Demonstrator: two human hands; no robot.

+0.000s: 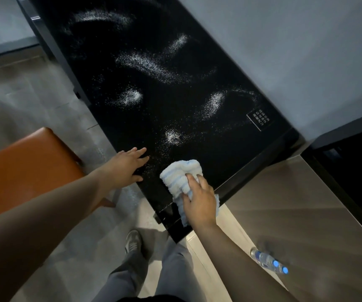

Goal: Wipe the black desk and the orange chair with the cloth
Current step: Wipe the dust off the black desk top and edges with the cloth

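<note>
**A:** What did the view from the person's head show?

**B:** A long black table (175, 62) ran away from the viewer, dusted with white powder (149, 64) in smears and small heaps along most of its length. The right hand (199, 201) pressed a bunched white-and-blue striped cloth (179, 177) onto the near end of the table, fingers curled over the fabric and gripping it.

**A:** And the other hand?

**B:** The left hand (127, 166) lay flat at the table's near left edge, fingers straight and spread, holding nothing.

**A:** Where was the chair?

**B:** The orange chair (27, 168) stood just beside the table on the left, partly behind the left forearm.

**A:** How far along did the job look?

**B:** Barely begun, I'd judge. Powder lay nearly everywhere beyond the cloth, so most of the table was left, and the chair was not yet being wiped. A plastic bottle (269, 261) lay on a grey surface to the right.
</note>
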